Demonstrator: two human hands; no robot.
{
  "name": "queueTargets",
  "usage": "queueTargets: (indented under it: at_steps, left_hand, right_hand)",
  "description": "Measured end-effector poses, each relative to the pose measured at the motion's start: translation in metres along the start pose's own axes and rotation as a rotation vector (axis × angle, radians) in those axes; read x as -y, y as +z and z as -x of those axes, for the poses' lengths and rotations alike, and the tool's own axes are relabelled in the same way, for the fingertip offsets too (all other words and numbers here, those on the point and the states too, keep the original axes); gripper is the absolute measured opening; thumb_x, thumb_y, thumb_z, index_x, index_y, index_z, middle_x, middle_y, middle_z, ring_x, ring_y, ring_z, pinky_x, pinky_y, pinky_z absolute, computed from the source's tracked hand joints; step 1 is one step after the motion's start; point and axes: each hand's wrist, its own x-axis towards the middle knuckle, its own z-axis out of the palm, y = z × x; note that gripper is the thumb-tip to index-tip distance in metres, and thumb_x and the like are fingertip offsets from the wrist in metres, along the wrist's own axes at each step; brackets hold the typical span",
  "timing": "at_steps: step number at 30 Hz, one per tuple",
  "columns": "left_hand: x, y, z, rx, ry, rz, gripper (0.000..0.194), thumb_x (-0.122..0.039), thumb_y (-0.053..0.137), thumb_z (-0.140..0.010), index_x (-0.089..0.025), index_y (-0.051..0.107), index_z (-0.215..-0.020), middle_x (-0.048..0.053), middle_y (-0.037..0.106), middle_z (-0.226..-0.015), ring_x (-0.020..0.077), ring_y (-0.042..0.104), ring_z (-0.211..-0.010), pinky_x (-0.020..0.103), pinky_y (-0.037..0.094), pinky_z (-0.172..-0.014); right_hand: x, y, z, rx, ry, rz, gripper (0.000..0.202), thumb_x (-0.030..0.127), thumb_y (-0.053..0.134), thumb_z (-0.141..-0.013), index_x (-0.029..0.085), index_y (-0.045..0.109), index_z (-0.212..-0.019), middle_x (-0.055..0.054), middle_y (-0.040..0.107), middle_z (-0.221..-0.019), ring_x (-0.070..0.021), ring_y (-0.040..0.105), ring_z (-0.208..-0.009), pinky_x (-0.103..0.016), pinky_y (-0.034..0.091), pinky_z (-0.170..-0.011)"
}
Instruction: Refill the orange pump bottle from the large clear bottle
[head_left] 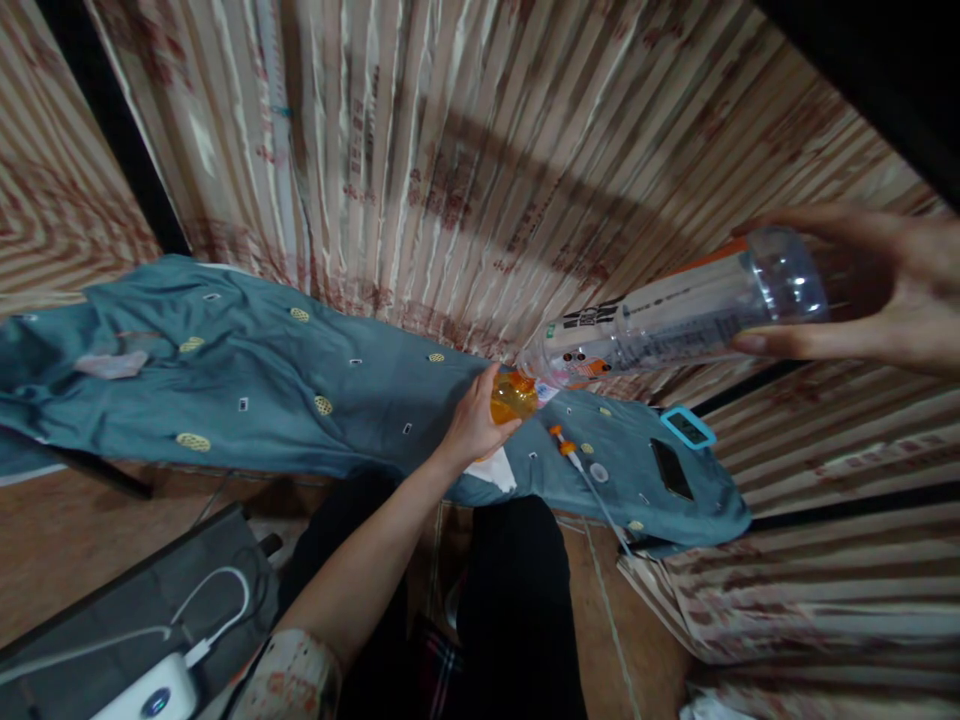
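The left hand (pixel 476 422) grips an amber container (pixel 511 403) over the teal cloth (pixel 375 400); the right hand (pixel 889 290) clasps a clear plastic bottle (pixel 675 312) by its base, apparently tilted so its mouth meets the container.

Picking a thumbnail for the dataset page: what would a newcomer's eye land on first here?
First, the clear bottle, tilted mouth-down in the right hand, its mouth close to the orange container in the left hand near mid-frame. Next, the pleated curtain behind. Then the blue-framed device beside the dark phone, at the right end of the teal cloth.
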Motion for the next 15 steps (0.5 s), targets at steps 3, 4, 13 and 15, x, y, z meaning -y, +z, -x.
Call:
queueTargets:
  at_steps: [3, 4, 13, 15]
  left_hand:
    - [0.001, 0.001, 0.0, -0.008, 0.005, 0.007, 0.093, -0.02, 0.084, -0.07, -0.017, 0.037, -0.15, 0.018, 0.055, -0.145, 0.0335, 0.057, -0.135, 0.053, 0.044, -0.117]
    - [0.001, 0.002, 0.001, -0.01, 0.006, 0.01, 0.093, -0.02, 0.084, -0.07, -0.017, 0.037, -0.15, 0.018, 0.056, -0.145, 0.0333, 0.057, -0.135, 0.053, 0.044, -0.118]
    - [0.009, 0.004, 0.001, -0.039, 0.039, 0.019, 0.096, -0.018, 0.086, -0.068, -0.018, 0.036, -0.15, 0.019, 0.056, -0.144, 0.0341, 0.058, -0.133, 0.054, 0.043, -0.118]
    - [0.009, 0.004, 0.001, -0.043, 0.051, 0.021, 0.096, -0.019, 0.085, -0.068, -0.018, 0.036, -0.151, 0.019, 0.055, -0.145, 0.0343, 0.057, -0.134, 0.055, 0.042, -0.118]
  right_hand:
    - [0.009, 0.007, 0.018, 0.007, 0.049, -0.168, 0.114, 0.083, 0.084, -0.042, 0.031, 0.056, -0.139, -0.009, 0.072, -0.115, -0.025, 0.073, -0.092, -0.036, 0.065, -0.076]
    - [0.011, 0.01, 0.026, -0.032, 0.072, -0.165, 0.114, 0.084, 0.083, -0.041, 0.03, 0.058, -0.137, -0.009, 0.072, -0.115, -0.0245, 0.072, -0.089, -0.035, 0.064, -0.073]
    - [-0.012, 0.08, 0.105, -0.34, 0.366, -0.381, 0.107, 0.081, 0.086, -0.031, 0.025, 0.069, -0.121, -0.009, 0.069, -0.113, -0.022, 0.065, -0.093, -0.036, 0.056, -0.081]
    - [-0.023, 0.113, 0.125, -0.39, 0.398, -0.473, 0.1, 0.076, 0.087, -0.04, 0.024, 0.067, -0.123, -0.008, 0.069, -0.115, -0.0223, 0.064, -0.099, -0.037, 0.056, -0.083]
